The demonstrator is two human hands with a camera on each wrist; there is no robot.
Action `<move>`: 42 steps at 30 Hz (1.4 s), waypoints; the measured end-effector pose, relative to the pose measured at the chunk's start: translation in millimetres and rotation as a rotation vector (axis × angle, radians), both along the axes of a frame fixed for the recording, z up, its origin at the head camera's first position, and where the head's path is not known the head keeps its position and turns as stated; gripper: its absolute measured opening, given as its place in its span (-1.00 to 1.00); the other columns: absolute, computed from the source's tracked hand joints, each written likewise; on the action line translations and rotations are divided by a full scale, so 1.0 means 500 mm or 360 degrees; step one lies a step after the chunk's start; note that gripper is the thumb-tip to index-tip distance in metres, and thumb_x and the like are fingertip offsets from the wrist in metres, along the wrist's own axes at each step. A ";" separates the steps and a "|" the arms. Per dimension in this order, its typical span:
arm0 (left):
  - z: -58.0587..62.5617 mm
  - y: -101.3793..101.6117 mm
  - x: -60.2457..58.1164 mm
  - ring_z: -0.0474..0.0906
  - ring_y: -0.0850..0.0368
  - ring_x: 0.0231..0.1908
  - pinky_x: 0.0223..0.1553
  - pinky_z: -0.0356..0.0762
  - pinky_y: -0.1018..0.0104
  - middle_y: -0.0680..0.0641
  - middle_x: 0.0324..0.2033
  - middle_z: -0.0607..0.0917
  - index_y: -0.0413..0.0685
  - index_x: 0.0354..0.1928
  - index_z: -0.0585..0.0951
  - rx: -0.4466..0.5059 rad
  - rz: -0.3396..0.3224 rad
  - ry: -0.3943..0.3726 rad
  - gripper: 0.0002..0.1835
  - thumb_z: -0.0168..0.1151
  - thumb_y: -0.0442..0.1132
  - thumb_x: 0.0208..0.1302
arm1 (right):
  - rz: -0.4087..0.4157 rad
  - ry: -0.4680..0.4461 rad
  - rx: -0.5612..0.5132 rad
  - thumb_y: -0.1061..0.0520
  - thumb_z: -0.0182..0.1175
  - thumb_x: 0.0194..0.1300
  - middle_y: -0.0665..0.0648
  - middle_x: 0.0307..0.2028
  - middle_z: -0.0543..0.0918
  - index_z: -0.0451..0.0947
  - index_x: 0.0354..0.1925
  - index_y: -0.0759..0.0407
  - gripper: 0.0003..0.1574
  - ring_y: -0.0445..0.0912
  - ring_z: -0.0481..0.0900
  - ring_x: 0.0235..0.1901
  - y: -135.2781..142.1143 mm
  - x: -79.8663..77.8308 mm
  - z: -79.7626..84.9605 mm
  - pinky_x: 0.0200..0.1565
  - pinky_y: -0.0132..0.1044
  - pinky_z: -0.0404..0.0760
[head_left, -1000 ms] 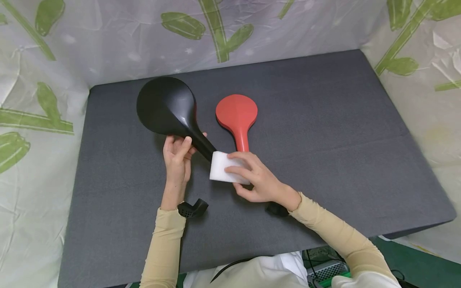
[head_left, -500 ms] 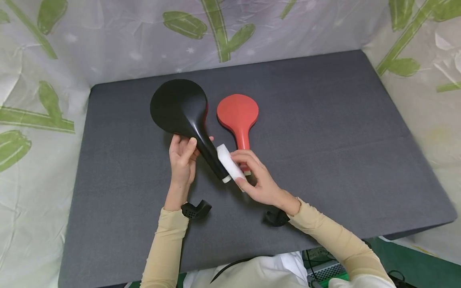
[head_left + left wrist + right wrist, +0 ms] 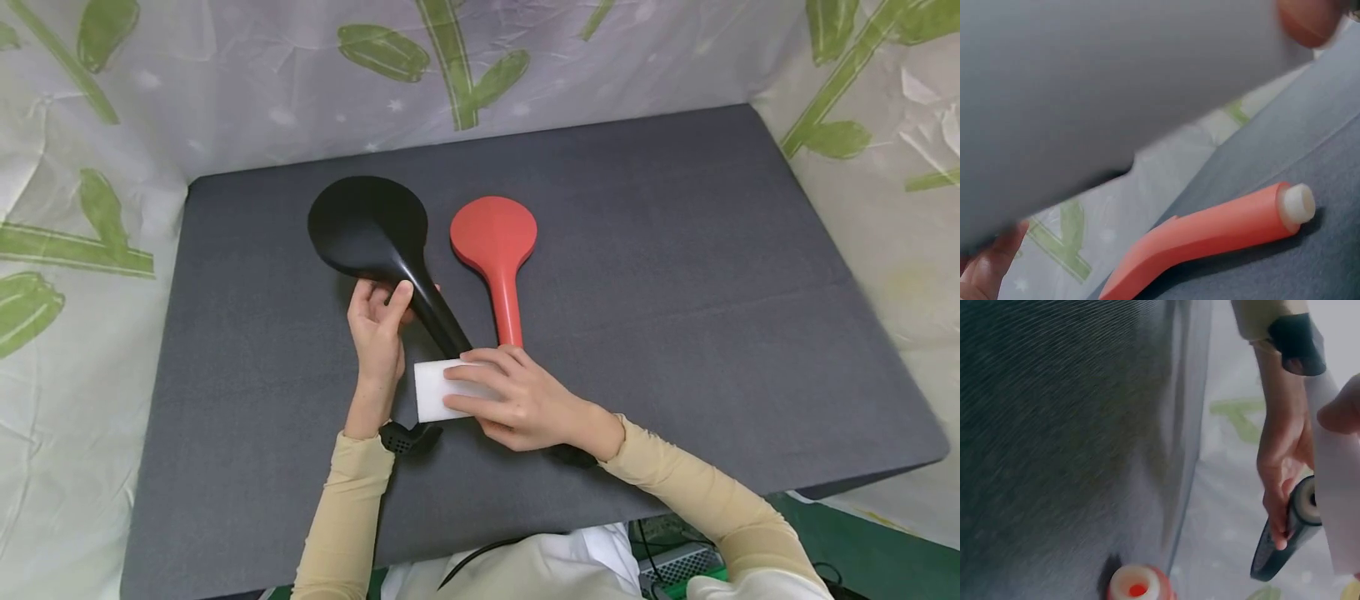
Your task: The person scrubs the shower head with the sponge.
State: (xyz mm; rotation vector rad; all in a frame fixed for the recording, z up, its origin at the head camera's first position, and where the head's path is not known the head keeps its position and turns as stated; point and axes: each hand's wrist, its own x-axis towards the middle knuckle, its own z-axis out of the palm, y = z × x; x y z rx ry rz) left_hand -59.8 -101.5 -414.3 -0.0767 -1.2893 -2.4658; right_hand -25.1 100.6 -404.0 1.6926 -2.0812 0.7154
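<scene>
A black hand shower head (image 3: 367,225), with a broad round head and tapering handle, is held up and slanted by my left hand (image 3: 378,342). The thumb lies on top of its neck, the fingers underneath. My right hand (image 3: 528,400) grips a white rectangular sponge (image 3: 431,392), which overlaps the handle's lower end in the head view and hides it. From the right wrist, the sponge (image 3: 1338,487) stands right by the round end of the black handle (image 3: 1300,531). A smaller red shower head (image 3: 495,233) lies on the table; its white hollow connector (image 3: 1299,203) shows in the left wrist view.
A dark grey cloth covers the table (image 3: 675,275). Patterned white sheeting (image 3: 262,92) with green leaves hangs behind and at both sides. Black wrist cameras (image 3: 408,437) are strapped below the hands. Cables and a grated box (image 3: 678,562) are below the front edge.
The sponge first turned edge-on beside the black handle, showing its white tip, then swung broadside over the handle end, lower and leftward. The black shower head shifted right and slightly nearer. The red one stays put.
</scene>
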 end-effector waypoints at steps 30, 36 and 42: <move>-0.099 -0.077 -0.052 0.68 0.05 -0.33 -0.31 0.61 0.36 -0.12 -0.30 0.68 -0.31 -0.08 0.41 -0.0084 -0.0419 -0.0465 -0.85 0.00 -0.41 0.35 | -0.1219 -0.0716 -0.0426 0.21 0.38 -0.02 0.28 -0.06 0.46 0.52 -0.07 0.31 -0.50 0.13 0.49 -0.12 0.162 -0.058 -0.017 -0.28 0.07 0.54; -0.109 -0.079 -0.058 0.68 0.03 -0.31 -0.28 0.61 0.34 -0.12 -0.30 0.68 -0.29 -0.14 0.40 -0.0061 -0.0486 -0.0478 -0.90 -0.03 -0.41 0.36 | -0.1431 -0.0782 -0.0301 0.12 0.38 0.03 0.31 -0.09 0.47 0.52 -0.10 0.32 -0.52 0.19 0.53 -0.23 0.168 -0.061 -0.018 -0.34 0.14 0.54; -0.116 -0.082 -0.062 0.68 0.08 -0.30 -0.28 0.60 0.36 -0.09 -0.27 0.69 -0.34 -0.05 0.37 -0.0104 -0.0499 -0.0538 -0.82 -0.05 -0.38 0.39 | -0.1616 -0.0783 -0.0109 0.01 0.34 0.06 0.32 -0.09 0.47 0.50 -0.08 0.31 -0.47 0.24 0.55 -0.34 0.169 -0.064 -0.027 -0.42 0.14 0.56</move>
